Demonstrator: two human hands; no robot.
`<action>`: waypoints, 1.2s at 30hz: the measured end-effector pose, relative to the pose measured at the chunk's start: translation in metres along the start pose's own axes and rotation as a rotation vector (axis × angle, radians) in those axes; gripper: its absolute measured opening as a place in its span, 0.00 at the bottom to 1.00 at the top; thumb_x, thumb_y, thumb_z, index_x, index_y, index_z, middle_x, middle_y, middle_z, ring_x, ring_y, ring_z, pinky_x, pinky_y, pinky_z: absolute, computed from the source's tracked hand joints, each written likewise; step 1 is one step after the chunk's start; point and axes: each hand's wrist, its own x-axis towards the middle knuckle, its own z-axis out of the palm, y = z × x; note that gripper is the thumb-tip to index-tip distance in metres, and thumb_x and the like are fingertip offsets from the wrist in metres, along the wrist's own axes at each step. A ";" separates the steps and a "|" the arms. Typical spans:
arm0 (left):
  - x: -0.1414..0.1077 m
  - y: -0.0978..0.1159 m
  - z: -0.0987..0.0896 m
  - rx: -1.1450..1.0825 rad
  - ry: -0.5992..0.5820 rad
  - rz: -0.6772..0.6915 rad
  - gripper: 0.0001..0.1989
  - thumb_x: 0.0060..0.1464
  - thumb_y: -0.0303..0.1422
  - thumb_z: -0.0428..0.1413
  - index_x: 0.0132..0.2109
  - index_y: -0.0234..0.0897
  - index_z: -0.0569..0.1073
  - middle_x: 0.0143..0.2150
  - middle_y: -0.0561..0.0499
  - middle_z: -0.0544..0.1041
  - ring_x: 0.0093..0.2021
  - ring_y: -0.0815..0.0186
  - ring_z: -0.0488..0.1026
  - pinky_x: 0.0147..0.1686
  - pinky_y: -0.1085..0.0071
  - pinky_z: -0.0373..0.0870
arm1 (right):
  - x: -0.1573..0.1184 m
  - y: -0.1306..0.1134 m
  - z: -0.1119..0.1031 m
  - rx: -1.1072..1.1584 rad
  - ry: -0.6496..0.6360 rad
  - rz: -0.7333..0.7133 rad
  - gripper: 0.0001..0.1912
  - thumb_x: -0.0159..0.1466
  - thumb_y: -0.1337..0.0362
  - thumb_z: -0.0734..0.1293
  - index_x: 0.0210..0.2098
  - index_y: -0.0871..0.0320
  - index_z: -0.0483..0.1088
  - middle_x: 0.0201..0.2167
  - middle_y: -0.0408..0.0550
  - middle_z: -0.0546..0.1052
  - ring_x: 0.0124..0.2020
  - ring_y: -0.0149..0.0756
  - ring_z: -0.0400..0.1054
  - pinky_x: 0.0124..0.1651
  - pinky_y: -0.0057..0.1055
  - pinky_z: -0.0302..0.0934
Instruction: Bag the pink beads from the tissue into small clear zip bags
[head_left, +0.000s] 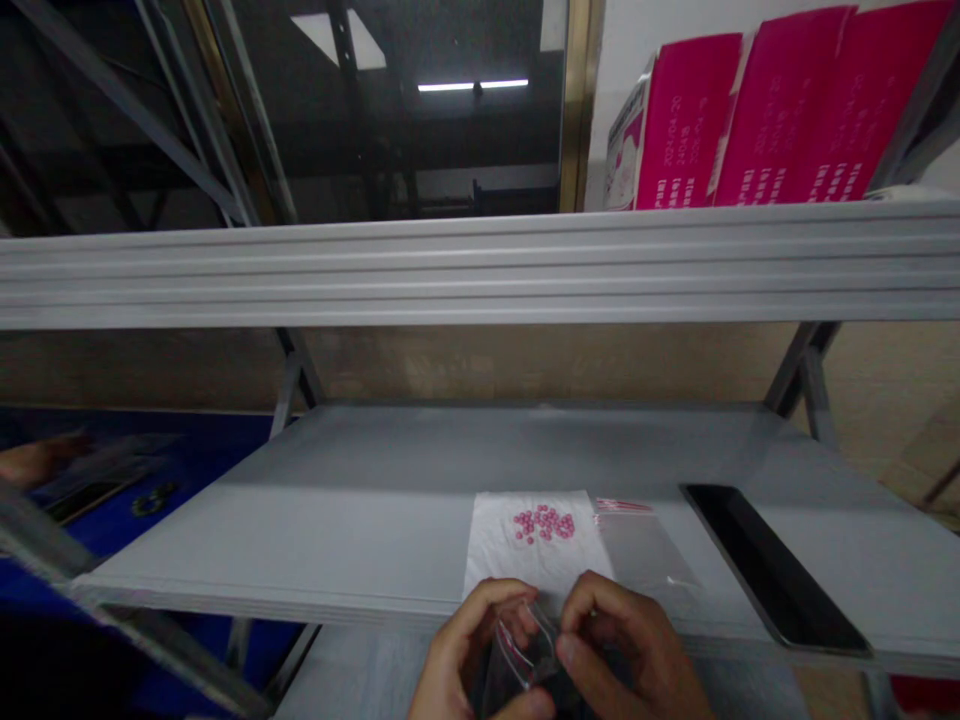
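Observation:
My left hand (457, 650) is closed around a small clear zip-lock bag (514, 660), whose mouth with a red seal line gapes toward me. Thumb and fingers of my right hand (630, 645) pinch the bag's edge on the other side. Whether anything lies inside the bag I cannot make out. Just beyond my hands, a white tissue (487, 540) is spread on the shelf board, bearing a cluster of small pink beads (545, 523). A second clear zip-lock bag (645, 550) lies flat beside the tissue, partly overlapping its right edge.
A black phone (776, 565) rests on the grey shelf (337, 540) to the right. Pink boxes (690, 125) stand on the upper shelf, behind its metal beam (450, 275). At far left, another person's hand (34, 462) is over a blue surface (202, 455).

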 end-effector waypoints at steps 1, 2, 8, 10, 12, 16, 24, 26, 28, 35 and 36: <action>0.002 0.000 0.000 -0.084 -0.032 -0.043 0.25 0.46 0.49 0.65 0.49 0.42 0.75 0.36 0.50 0.77 0.39 0.60 0.74 0.40 0.68 0.69 | 0.002 -0.003 -0.003 0.014 -0.017 -0.105 0.05 0.58 0.60 0.67 0.27 0.54 0.71 0.24 0.45 0.73 0.27 0.37 0.67 0.30 0.31 0.60; 0.005 0.001 0.001 -0.159 -0.067 -0.085 0.25 0.46 0.50 0.65 0.47 0.41 0.75 0.35 0.50 0.76 0.38 0.61 0.73 0.40 0.69 0.69 | 0.004 -0.006 -0.006 0.021 -0.050 -0.200 0.05 0.59 0.60 0.68 0.31 0.53 0.73 0.29 0.47 0.75 0.32 0.40 0.68 0.35 0.34 0.62; 0.015 -0.007 0.007 -0.417 -0.157 -0.187 0.22 0.46 0.49 0.65 0.42 0.38 0.77 0.36 0.49 0.74 0.40 0.63 0.70 0.44 0.68 0.66 | 0.013 -0.006 -0.004 -0.014 -0.237 -0.311 0.18 0.69 0.50 0.59 0.32 0.50 0.74 0.28 0.46 0.75 0.40 0.43 0.66 0.45 0.41 0.61; 0.016 -0.013 0.009 -0.462 -0.154 -0.201 0.23 0.45 0.49 0.66 0.43 0.38 0.77 0.37 0.49 0.73 0.39 0.63 0.70 0.43 0.70 0.66 | 0.012 -0.002 -0.001 0.005 -0.238 -0.278 0.20 0.69 0.49 0.57 0.31 0.50 0.73 0.29 0.46 0.74 0.42 0.43 0.66 0.46 0.40 0.61; 0.015 -0.015 0.010 -0.463 -0.146 -0.214 0.25 0.43 0.50 0.66 0.42 0.37 0.77 0.37 0.49 0.73 0.39 0.63 0.70 0.42 0.70 0.67 | 0.011 0.000 0.003 0.022 -0.236 -0.268 0.20 0.70 0.49 0.56 0.31 0.51 0.72 0.30 0.46 0.74 0.43 0.42 0.65 0.47 0.39 0.60; 0.014 -0.006 0.004 -0.360 -0.078 -0.248 0.24 0.45 0.50 0.66 0.42 0.36 0.77 0.38 0.48 0.74 0.42 0.61 0.71 0.45 0.68 0.67 | 0.011 0.003 0.005 0.050 -0.151 -0.315 0.16 0.70 0.51 0.57 0.33 0.51 0.70 0.31 0.45 0.73 0.41 0.41 0.66 0.47 0.38 0.59; 0.045 0.010 -0.045 0.217 0.107 -0.006 0.18 0.49 0.36 0.63 0.48 0.37 0.74 0.38 0.48 0.77 0.41 0.60 0.74 0.43 0.68 0.70 | 0.016 0.025 0.011 -0.110 0.072 -0.192 0.08 0.68 0.67 0.59 0.34 0.54 0.69 0.32 0.45 0.73 0.38 0.38 0.68 0.43 0.32 0.60; 0.060 0.009 -0.053 0.394 0.097 0.063 0.16 0.50 0.31 0.61 0.48 0.37 0.74 0.40 0.48 0.78 0.43 0.60 0.75 0.46 0.66 0.69 | 0.021 0.033 0.019 -0.210 0.095 -0.169 0.09 0.67 0.70 0.59 0.34 0.55 0.69 0.32 0.46 0.74 0.37 0.38 0.69 0.41 0.31 0.60; 0.075 0.003 -0.057 0.552 0.043 0.101 0.16 0.50 0.29 0.60 0.47 0.38 0.74 0.42 0.48 0.78 0.45 0.59 0.75 0.48 0.63 0.69 | 0.026 0.040 0.026 -0.325 0.117 -0.158 0.10 0.65 0.74 0.59 0.34 0.56 0.71 0.32 0.47 0.74 0.36 0.39 0.70 0.39 0.31 0.61; 0.108 -0.021 -0.063 0.897 -0.247 0.166 0.20 0.45 0.28 0.62 0.48 0.37 0.74 0.47 0.45 0.78 0.48 0.56 0.74 0.51 0.59 0.69 | 0.038 0.053 0.039 -0.681 0.131 -0.140 0.14 0.62 0.79 0.60 0.35 0.56 0.73 0.33 0.47 0.77 0.36 0.41 0.73 0.40 0.34 0.63; 0.109 -0.022 -0.064 0.926 -0.271 0.171 0.20 0.45 0.28 0.62 0.48 0.37 0.74 0.47 0.45 0.78 0.48 0.56 0.74 0.51 0.59 0.69 | 0.038 0.054 0.040 -0.706 0.131 -0.137 0.14 0.62 0.79 0.61 0.35 0.56 0.73 0.33 0.47 0.77 0.36 0.41 0.73 0.40 0.34 0.64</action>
